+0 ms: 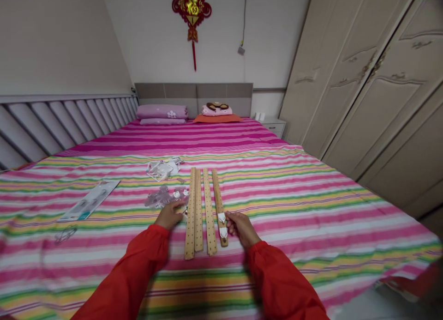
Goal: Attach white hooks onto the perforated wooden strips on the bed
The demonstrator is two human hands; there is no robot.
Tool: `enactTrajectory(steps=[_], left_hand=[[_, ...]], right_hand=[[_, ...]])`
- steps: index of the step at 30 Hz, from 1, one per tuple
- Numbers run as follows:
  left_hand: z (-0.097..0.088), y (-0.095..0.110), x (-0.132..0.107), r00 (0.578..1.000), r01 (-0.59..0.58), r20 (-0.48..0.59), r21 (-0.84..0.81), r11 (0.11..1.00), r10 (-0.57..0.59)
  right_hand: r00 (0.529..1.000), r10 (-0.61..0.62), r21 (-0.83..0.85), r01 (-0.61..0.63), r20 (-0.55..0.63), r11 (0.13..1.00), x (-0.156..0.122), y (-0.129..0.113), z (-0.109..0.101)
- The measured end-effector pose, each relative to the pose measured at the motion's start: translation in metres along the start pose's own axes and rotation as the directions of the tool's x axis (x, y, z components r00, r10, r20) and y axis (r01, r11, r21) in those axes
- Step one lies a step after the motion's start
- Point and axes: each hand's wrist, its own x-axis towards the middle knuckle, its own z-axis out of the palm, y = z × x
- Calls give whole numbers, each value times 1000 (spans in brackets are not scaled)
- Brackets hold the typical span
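Four pale wooden strips with rows of small holes lie lengthwise on the striped bedspread: a left strip (190,214), a second strip (198,209) close beside it, a third strip (209,214) and a right strip (218,193). Two white adhesive hooks, an upper hook (222,217) and a lower hook (223,232), sit on the right strip's near end. My right hand (241,227) is closed, its fingertips pinching at the upper hook. My left hand (169,215) has thumb and forefinger apart beside the left strip. A small white piece (185,213), partly hidden, lies by its thumb.
Clear plastic packaging with white hooks (164,197) lies beyond my left hand, with crumpled clear bags (164,167) behind it. Farther left are a flat packaged item (92,201) and a thin coiled wire (65,234). A bed rail (69,121) borders the left side.
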Motion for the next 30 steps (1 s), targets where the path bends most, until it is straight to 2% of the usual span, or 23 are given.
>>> enactTrajectory(steps=[3,7,10,12,16,18,20,21,23,25,26,28,30], left_hand=[[2,-3,-7,990,-135,68,142,981,127],[5,-7,-24,961,-275,124,304,912,249],[11,-7,-32,949,-316,143,387,867,282],[13,-5,-33,947,-321,124,380,867,296],[14,-2,-33,966,-252,-3,205,946,258],[12,-1,-37,988,-134,-79,24,991,135],[7,3,-42,992,34,-112,-225,974,-60],[3,7,-45,981,118,-103,-370,922,-167],[-4,16,-48,939,241,-38,-636,733,-342],[-11,28,-50,897,288,35,-802,523,-440],[-13,34,-50,882,298,65,-844,445,-467],[-12,47,-50,865,332,128,-871,362,-485],[-7,58,-51,861,382,202,-863,331,-467]], right_hand=[[1000,-8,11,8,6,1000,0,1,-1],[1000,-9,13,9,8,1000,1,2,-2],[1000,-13,11,13,2,1000,1,2,-2],[1000,-15,11,15,-6,1000,1,2,-1],[1000,-18,15,18,-15,1000,1,2,-1],[1000,-20,17,21,-10,1000,0,2,-2],[1000,-23,17,23,-4,1000,-1,2,-2],[1000,-23,16,23,-2,1000,-1,2,-3],[1000,-21,13,21,-2,1000,-1,2,-3],[1000,-20,13,20,-2,1000,0,3,-2],[1000,-21,14,21,-2,1000,0,3,-2],[1000,-23,20,23,-4,1000,1,3,-3],[1000,-23,28,23,-9,999,1,2,-4]])
